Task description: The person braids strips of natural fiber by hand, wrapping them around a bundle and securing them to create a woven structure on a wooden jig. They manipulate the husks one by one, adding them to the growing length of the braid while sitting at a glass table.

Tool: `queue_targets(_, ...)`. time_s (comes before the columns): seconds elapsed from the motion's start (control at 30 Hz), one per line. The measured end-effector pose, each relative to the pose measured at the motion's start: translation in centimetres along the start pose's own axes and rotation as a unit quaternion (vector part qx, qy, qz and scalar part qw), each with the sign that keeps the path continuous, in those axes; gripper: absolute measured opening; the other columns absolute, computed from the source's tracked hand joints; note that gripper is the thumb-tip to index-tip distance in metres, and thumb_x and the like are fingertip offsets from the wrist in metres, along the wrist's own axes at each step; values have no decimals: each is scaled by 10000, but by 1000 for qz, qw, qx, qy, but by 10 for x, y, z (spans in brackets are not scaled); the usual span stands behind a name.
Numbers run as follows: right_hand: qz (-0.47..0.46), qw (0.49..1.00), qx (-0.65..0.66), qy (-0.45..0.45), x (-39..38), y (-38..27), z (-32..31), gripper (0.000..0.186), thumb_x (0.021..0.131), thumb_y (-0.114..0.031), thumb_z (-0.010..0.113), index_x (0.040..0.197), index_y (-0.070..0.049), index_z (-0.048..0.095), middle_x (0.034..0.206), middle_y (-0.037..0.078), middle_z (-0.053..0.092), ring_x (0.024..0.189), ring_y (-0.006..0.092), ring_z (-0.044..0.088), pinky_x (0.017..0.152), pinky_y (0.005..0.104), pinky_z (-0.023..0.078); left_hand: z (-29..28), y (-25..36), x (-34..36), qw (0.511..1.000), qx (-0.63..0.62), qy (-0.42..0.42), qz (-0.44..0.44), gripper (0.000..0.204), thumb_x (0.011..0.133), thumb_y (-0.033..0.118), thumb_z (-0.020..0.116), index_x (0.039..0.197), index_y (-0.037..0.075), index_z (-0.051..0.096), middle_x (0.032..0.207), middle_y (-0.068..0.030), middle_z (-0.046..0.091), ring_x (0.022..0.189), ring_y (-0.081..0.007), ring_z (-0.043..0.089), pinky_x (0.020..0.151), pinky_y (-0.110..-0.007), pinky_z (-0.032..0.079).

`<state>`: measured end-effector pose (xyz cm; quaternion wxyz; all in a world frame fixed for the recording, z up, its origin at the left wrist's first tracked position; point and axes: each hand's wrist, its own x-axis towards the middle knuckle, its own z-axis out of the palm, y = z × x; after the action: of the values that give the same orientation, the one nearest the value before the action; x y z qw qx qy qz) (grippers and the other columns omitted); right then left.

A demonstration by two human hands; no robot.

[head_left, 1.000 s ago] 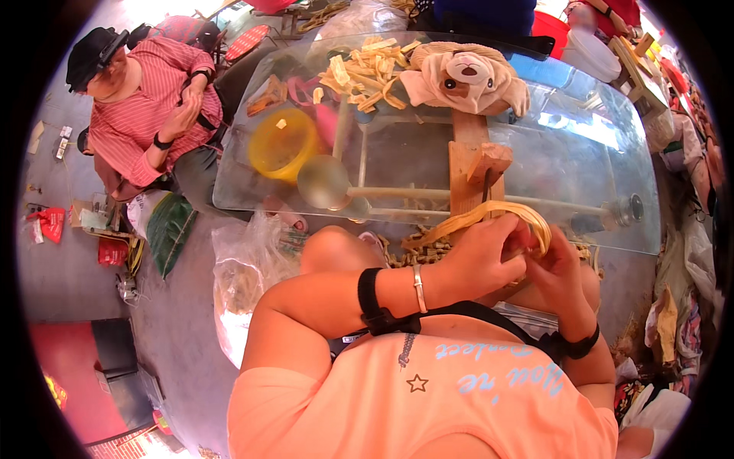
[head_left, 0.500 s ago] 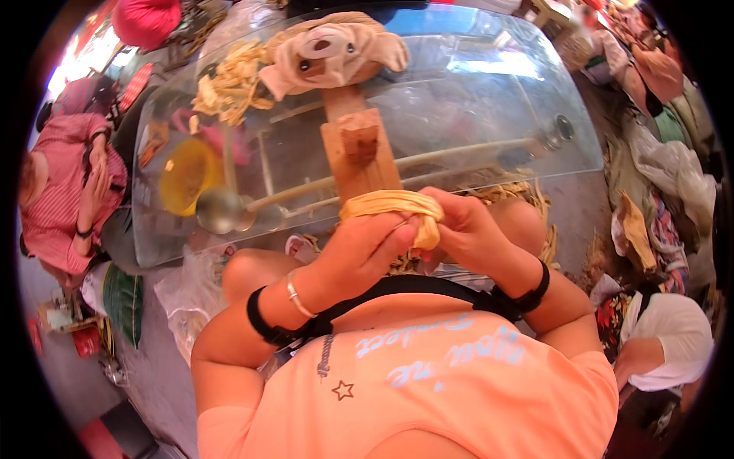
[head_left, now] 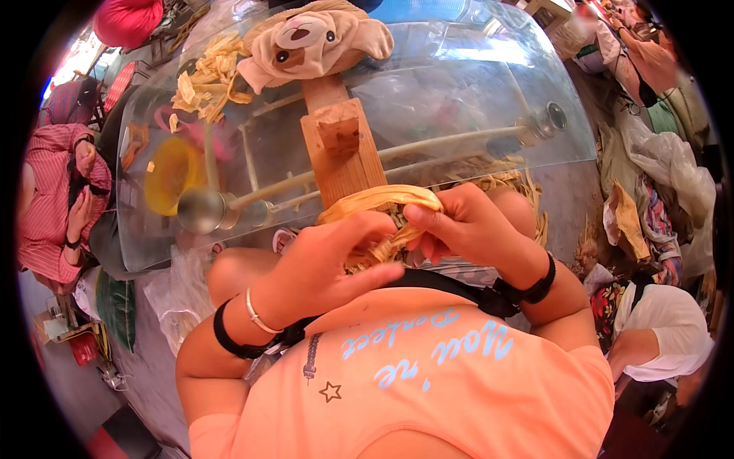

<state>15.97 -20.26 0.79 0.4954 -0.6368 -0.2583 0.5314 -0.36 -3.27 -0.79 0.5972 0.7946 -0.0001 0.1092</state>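
My left hand (head_left: pixel 332 264) and my right hand (head_left: pixel 466 226) meet over my lap, both gripping a loop of woven tan straw strips (head_left: pixel 382 203). The strip arches between the two hands, and plaited strands hang under my fingers. The work sits against the base of an upright wooden block (head_left: pixel 340 153) at the near edge of a glass table (head_left: pixel 474 84). Black bands are around both wrists, with a thin silver bracelet on the left.
On the glass table lie a plush dog-face hat (head_left: pixel 313 42), a pile of pale straw strips (head_left: pixel 206 73) and a yellow bowl (head_left: pixel 168 172). A person in a pink striped shirt (head_left: pixel 57 199) sits at left. Bags and another person's white sleeve (head_left: pixel 657 336) crowd the right.
The view has shifted slightly; my hands stay together on the straw loop, my fingers working it, with the loop now arching a little higher between them.
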Motion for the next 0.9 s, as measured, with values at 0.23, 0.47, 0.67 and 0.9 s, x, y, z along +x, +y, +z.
queue_targets(0.23, 23, 996, 53, -69, -1, 0, -2, 419, 1006, -327, 593, 691, -52, 588, 567, -26, 514, 464, 38, 428, 430, 225, 306, -14, -4, -8, 1000, 14, -8, -16, 154, 832, 35, 722, 965, 23, 644, 860, -65, 636, 670, -116, 591, 598, -241, 468)
queue_targets(0.47, 122, 960, 155, -200, 35, 24, 0, 485, 968, -443, 593, 682, -52, 586, 562, -3, 521, 458, 94, 459, 430, 249, 326, -8, -18, -1, 977, -206, 40, 39, 381, 847, -47, 681, 1193, 52, 556, 850, -31, 561, 766, -93, 571, 641, -231, 504)
queue_targets(0.67, -24, 985, -102, -136, 30, 14, -11, 533, 922, -500, 642, 1071, 8, 587, 760, 49, 634, 639, 116, 596, 552, 274, 476, -12, 6, 3, 934, -327, -1, -145, 654, 869, -84, 630, 1437, 84, 353, 933, -33, 499, 839, -95, 562, 656, -226, 545)
queue_targets(0.9, -138, 988, 14, -63, 38, 10, 11, 390, 909, -169, 740, 1187, -35, 503, 894, -4, 608, 797, 18, 552, 658, 201, 464, -7, -17, 1, 967, -227, 24, -113, 409, 905, 10, 661, 1269, 62, 481, 993, -36, 576, 838, -82, 583, 685, -224, 509)
